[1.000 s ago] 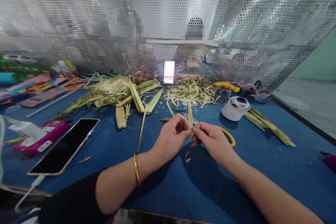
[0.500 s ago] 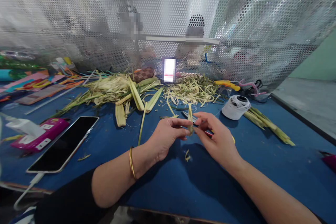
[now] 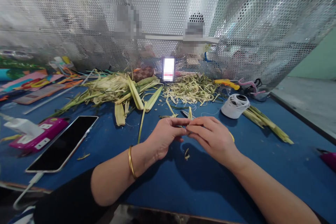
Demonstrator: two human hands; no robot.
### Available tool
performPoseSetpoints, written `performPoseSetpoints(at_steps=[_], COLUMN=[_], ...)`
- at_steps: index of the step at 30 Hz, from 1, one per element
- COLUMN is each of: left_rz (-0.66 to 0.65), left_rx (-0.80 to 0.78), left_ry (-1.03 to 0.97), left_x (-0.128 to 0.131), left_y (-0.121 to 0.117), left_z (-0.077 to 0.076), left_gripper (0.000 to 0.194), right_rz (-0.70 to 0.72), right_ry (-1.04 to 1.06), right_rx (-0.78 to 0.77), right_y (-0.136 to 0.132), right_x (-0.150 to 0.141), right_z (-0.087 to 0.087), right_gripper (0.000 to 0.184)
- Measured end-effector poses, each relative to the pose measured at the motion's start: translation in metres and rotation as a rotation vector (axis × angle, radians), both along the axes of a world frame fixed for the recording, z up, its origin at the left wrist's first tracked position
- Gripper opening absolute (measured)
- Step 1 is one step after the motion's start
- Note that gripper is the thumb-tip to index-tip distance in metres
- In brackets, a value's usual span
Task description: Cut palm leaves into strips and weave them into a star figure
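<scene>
My left hand [image 3: 166,135], with a gold bangle on its wrist, pinches a short pale-green leaf strip [image 3: 190,112] between thumb and fingers. My right hand [image 3: 214,140] meets it fingertip to fingertip, its thumb and fingers closed on the same strip. Only the strip's tip shows above the fingers; its lower part is hidden. Just behind my hands lie the scissors [image 3: 184,113] on the blue table, mostly covered by my fingers. A small curled scrap [image 3: 186,154] of leaf rests on the table below the fingertips.
Beyond my left hand is a heap of leaves [image 3: 112,87]; shredded strips [image 3: 193,89] lie further right. A white thread spool [image 3: 235,105] stands near a leaf bundle [image 3: 269,124]. At left are a phone [image 3: 64,143] and magenta power strip [image 3: 42,134]. A perforated screen [image 3: 168,10] closes the back.
My right hand has turned over and moved slightly left, its fingers now covering the lower strip against my left fingertips. The left hand has hardly moved.
</scene>
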State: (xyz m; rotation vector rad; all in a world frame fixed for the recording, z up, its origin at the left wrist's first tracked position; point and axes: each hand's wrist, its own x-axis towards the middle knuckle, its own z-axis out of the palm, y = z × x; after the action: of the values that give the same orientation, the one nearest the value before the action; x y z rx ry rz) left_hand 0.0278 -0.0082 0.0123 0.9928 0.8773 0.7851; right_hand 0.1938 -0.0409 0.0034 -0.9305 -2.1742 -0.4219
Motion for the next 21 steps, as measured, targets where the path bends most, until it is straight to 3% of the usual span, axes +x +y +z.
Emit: performPoseSetpoints(at_steps=[11, 17, 21], left_rz=[-0.101, -0.055, -0.077], left_rx=[-0.239, -0.357, -0.311], left_ry=[-0.15, -0.285, -0.191], left_x=[-0.002, -0.0002, -0.0005], left_y=[0.0022, 0.0018, 0.0019], left_z=[0.0006, -0.0021, -0.0042], left_gripper=[0.039, 0.009, 0.011], right_rz=[0.103, 0.116, 0.161], right_ry=[0.012, -0.017, -0.085], right_rx=[-0.003, 0.06, 0.053], right_y=[-0.0009, -0.0035, -0.0041], right_x=[0.0063, 0.0048, 0.002], right_z=[0.0011, 0.002, 0.0005], right_gripper=[0.013, 0.016, 0.015])
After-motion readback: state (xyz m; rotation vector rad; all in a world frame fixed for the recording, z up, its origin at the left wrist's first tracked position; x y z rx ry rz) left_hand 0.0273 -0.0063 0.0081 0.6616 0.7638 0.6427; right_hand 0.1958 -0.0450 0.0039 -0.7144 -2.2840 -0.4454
